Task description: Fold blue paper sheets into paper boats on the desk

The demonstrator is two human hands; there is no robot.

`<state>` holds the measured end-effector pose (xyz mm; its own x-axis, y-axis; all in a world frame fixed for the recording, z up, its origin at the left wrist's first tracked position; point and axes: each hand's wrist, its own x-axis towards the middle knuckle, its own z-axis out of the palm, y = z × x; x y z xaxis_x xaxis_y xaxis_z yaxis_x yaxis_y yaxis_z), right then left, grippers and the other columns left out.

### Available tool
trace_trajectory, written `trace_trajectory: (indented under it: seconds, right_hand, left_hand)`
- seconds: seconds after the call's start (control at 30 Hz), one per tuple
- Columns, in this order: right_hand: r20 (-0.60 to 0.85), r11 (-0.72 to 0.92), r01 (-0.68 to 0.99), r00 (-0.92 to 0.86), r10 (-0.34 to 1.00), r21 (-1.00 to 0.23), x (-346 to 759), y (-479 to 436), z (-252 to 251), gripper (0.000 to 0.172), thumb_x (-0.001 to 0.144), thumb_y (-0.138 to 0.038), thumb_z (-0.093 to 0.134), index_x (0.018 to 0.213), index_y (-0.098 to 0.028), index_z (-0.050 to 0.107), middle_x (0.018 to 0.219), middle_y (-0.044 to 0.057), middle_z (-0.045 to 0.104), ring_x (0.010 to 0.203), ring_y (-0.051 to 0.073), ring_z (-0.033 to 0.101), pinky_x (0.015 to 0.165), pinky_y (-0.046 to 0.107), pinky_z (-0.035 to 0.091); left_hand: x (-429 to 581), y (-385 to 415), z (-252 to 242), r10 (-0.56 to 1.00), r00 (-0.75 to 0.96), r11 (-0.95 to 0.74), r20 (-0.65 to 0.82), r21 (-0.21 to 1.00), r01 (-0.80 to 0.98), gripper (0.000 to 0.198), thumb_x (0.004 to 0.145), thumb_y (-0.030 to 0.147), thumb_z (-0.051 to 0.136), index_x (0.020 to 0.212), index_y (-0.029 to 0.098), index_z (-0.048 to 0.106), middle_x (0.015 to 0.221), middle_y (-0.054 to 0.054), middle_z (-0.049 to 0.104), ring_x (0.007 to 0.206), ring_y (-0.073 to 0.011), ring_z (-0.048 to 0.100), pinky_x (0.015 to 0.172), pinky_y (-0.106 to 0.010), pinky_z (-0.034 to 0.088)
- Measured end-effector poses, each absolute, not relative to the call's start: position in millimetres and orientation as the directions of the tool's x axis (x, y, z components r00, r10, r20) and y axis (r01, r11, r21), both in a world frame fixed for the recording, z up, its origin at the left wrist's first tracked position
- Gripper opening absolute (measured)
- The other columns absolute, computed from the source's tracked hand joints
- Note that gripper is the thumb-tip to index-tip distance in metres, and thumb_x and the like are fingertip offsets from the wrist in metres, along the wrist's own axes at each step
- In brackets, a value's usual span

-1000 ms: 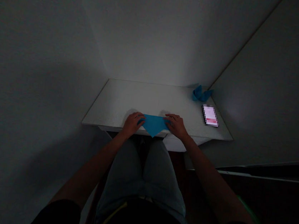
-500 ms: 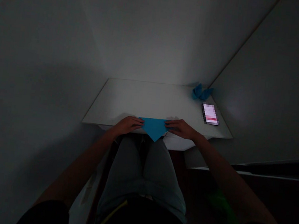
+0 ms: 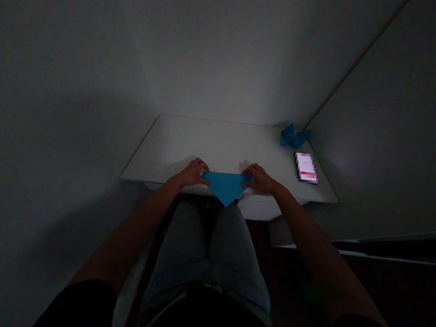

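Blue paper (image 3: pixel 225 185), folded into a triangle, is laid flat at the front edge of the white table (image 3: pixel 220 148). The long edge is kept towards the far wall (image 3: pixel 230 54), and the point is left overhanging the table edge, above the person's thighs (image 3: pixel 209 241).

The left hand (image 3: pixel 190 173) is placed at the left corner of the triangle, and the right hand (image 3: pixel 260 179) at the right corner. The paper is thus held between the two hands, with its corners touched by the fingertips. Both hands are arched, with the fingers slightly spread and directed towards the paper. Whether either corner is pinched or only pressed down cannot be told in this dim view.

A smaller folded blue paper (image 3: pixel 294 136) is seen at the far right corner of the table, well apart from both hands. A phone (image 3: pixel 306 167), its screen blurred, is laid near the right table edge, just nearer than that paper.
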<state>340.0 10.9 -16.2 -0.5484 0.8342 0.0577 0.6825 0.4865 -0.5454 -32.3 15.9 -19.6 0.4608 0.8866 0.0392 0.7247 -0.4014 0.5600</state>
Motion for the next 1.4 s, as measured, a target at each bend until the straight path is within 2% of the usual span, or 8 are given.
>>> trace_trajectory:
  seconds: [0.2,0.4,0.57,0.73,1.0,1.1,1.2,1.4]
  right_hand:
    - [-0.037,0.444,0.682,-0.568,0.823,-0.581,338,18,-11,0.043,0.08,-0.046,0.087,0.112,-0.021,0.074,0.121,0.013,0.06,0.112,0.031,0.061,0.102,0.048,0.054]
    - [0.021,0.475,0.665,-0.569,0.822,-0.577,340,14,-10,0.06,0.082,-0.043,0.085,0.137,-0.026,0.067,0.127,0.013,0.061,0.122,0.034,0.059,0.11,0.054,0.048]
    - [0.119,0.557,0.617,-0.603,0.788,-0.556,335,0,-6,0.025,0.089,-0.041,0.08,0.109,-0.026,0.077,0.118,0.01,0.07,0.115,0.031,0.064,0.109,0.051,0.046]
    - [0.303,0.576,0.574,-0.505,0.808,-0.582,335,-33,-18,0.018,0.099,-0.042,0.068,0.1,-0.026,0.076,0.107,0.008,0.077,0.102,0.028,0.069,0.096,0.046,0.051]
    - [0.324,0.603,0.634,-0.51,0.797,-0.484,342,-70,-25,0.03,0.096,-0.052,0.072,0.117,-0.03,0.076,0.135,0.008,0.075,0.123,0.032,0.068,0.104,0.051,0.047]
    - [0.279,0.552,0.65,-0.481,0.831,-0.522,340,-73,-22,0.028,0.097,-0.052,0.069,0.113,-0.03,0.076,0.133,0.008,0.076,0.124,0.034,0.068,0.106,0.053,0.046]
    - [0.242,0.456,0.622,-0.4,0.884,-0.637,337,-67,-19,0.028,0.1,-0.051,0.062,0.107,-0.028,0.075,0.112,0.009,0.08,0.106,0.031,0.072,0.098,0.049,0.051]
    - [0.271,0.295,0.475,-0.119,0.955,-0.829,322,-27,-20,0.033,0.093,-0.053,0.064,0.111,-0.025,0.063,0.09,0.004,0.072,0.077,0.021,0.065,0.073,0.035,0.054]
  left_hand:
    - [-28,17,-16,0.896,0.444,-0.358,-0.015,0.569,0.74,0.047,0.059,0.047,0.098,0.09,0.021,0.075,0.107,-0.009,0.061,0.11,-0.0299,0.061,0.101,-0.042,0.052]
    - [-24,10,-7,0.894,0.447,-0.354,-0.035,0.555,0.752,0.038,0.064,0.04,0.094,0.088,0.02,0.072,0.098,-0.007,0.066,0.095,-0.0255,0.062,0.087,-0.038,0.051]
    - [-26,-10,-12,0.884,0.467,-0.357,0.034,0.692,0.627,0.024,0.079,0.037,0.083,0.089,0.021,0.068,0.091,-0.003,0.071,0.084,-0.0199,0.064,0.08,-0.034,0.051]
    - [-22,-41,-24,0.882,0.394,-0.458,0.256,0.659,0.597,0.013,0.096,0.034,0.068,0.102,0.023,0.074,0.102,-0.006,0.077,0.099,-0.0224,0.069,0.094,-0.039,0.053]
    - [-27,-74,-32,0.812,0.449,-0.583,0.372,0.505,0.637,0.031,0.098,0.043,0.07,0.124,0.029,0.076,0.129,-0.008,0.075,0.123,-0.0271,0.065,0.11,-0.049,0.048]
    - [-25,-77,-27,0.844,0.416,-0.536,0.339,0.55,0.641,0.023,0.1,0.039,0.067,0.118,0.029,0.078,0.124,-0.007,0.076,0.12,-0.0261,0.066,0.112,-0.048,0.048]
    - [-16,-73,-19,0.905,0.311,-0.426,0.291,0.652,0.628,0.02,0.101,0.039,0.063,0.108,0.026,0.076,0.114,-0.007,0.078,0.113,-0.0251,0.069,0.108,-0.045,0.051]
    - [11,-36,-10,0.977,0.101,-0.215,0.19,0.885,0.414,0.027,0.097,0.042,0.064,0.117,0.025,0.062,0.089,0.001,0.075,0.072,-0.0148,0.069,0.072,-0.027,0.056]
